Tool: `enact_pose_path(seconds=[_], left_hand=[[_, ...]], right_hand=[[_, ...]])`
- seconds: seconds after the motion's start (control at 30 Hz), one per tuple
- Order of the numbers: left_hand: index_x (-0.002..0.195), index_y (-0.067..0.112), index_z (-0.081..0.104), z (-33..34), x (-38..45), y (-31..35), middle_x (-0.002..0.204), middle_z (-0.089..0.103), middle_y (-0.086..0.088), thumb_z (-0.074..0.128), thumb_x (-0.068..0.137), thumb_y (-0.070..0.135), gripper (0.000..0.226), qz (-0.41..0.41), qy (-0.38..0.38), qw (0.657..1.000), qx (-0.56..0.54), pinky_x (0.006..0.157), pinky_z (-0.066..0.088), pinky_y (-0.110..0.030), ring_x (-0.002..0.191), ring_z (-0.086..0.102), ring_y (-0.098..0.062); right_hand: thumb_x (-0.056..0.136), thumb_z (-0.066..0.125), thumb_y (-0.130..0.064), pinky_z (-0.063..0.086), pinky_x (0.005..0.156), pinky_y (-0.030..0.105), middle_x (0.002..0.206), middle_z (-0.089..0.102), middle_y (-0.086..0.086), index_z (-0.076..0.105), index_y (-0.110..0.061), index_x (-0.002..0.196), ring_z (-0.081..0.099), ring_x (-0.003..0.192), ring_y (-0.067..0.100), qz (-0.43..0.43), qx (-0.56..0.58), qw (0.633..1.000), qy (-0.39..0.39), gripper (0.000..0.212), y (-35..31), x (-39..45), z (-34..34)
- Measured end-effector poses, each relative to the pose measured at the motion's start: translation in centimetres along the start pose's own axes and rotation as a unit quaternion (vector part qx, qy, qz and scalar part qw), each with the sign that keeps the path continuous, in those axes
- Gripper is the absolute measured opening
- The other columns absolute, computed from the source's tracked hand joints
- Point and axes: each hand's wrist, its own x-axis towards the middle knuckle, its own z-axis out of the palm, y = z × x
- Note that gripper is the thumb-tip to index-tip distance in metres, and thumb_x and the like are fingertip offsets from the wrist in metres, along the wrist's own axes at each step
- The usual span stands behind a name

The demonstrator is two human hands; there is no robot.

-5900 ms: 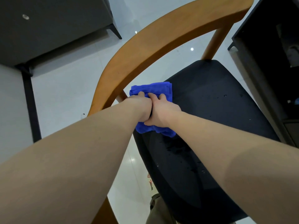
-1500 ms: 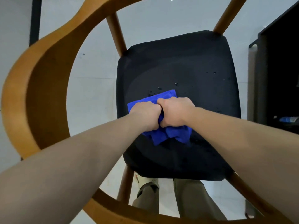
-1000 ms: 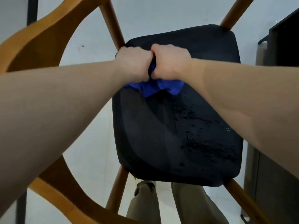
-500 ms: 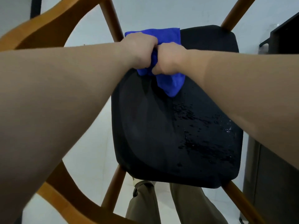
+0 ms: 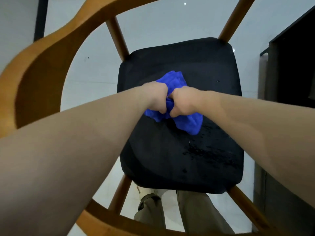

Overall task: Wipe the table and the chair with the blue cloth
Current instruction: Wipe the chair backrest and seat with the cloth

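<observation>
Your left hand (image 5: 156, 97) and right hand (image 5: 183, 103), fists side by side, grip bunched blue cloth (image 5: 188, 122) on black chair seat (image 5: 170, 159), frame centre; droplets lower right.

head cam, single view | worn on person's head, looks steeply down and forward over both forearms | close above chair (image 5: 179, 150) seat, wide-angle bend at edges | floor (image 5: 95, 68) beyond, own trouser legs (image 5: 170, 210) at lower edge
</observation>
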Motion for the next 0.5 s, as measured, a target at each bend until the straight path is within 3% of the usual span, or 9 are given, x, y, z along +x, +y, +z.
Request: enact_pose_path(seconds=[0.23, 0.33, 0.5], left_hand=[[0.079, 0.015, 0.056, 1.8, -1.9, 2.0, 0.071, 0.056, -0.003, 0.069, 0.079, 0.027, 0.018, 0.017, -0.015, 0.999, 0.031, 0.054, 0.041, -0.029, 0.062, 0.051, -0.019], [0.092, 0.015, 0.058, 3.3, -3.2, 3.0, 0.074, 0.056, -0.001, 0.069, 0.08, 0.029, 0.021, 0.022, -0.021, 0.999, 0.035, 0.05, 0.037, -0.029, 0.067, 0.052, -0.02], [0.095, 0.018, 0.056, 6.5, -4.9, 4.6, 0.077, 0.058, 0.002, 0.074, 0.077, 0.03, 0.029, 0.031, -0.071, 0.997, -0.019, 0.061, 0.045, -0.031, 0.069, 0.056, -0.017]], right_hand=[[0.08, 0.063, -0.035, 0.039, 0.059, 0.03, 0.075, 0.056, -0.003, 0.06, -0.023, 0.105, 0.052, 0.071, 0.02, -0.023, -0.046, 0.998, 0.024, 0.028, -0.3, -2.6, 3.2], [0.079, 0.065, -0.031, 0.04, 0.06, 0.03, 0.074, 0.055, -0.005, 0.059, -0.025, 0.108, 0.052, 0.07, 0.019, -0.028, -0.012, 0.999, 0.01, 0.03, -0.3, -4.4, 4.2], [0.078, 0.07, -0.026, 0.051, 0.068, 0.031, 0.094, 0.067, -0.004, 0.039, -0.038, 0.135, 0.064, 0.078, 0.019, -0.015, 0.083, 0.993, -0.082, 0.066, -0.1, -7.4, 6.4]])
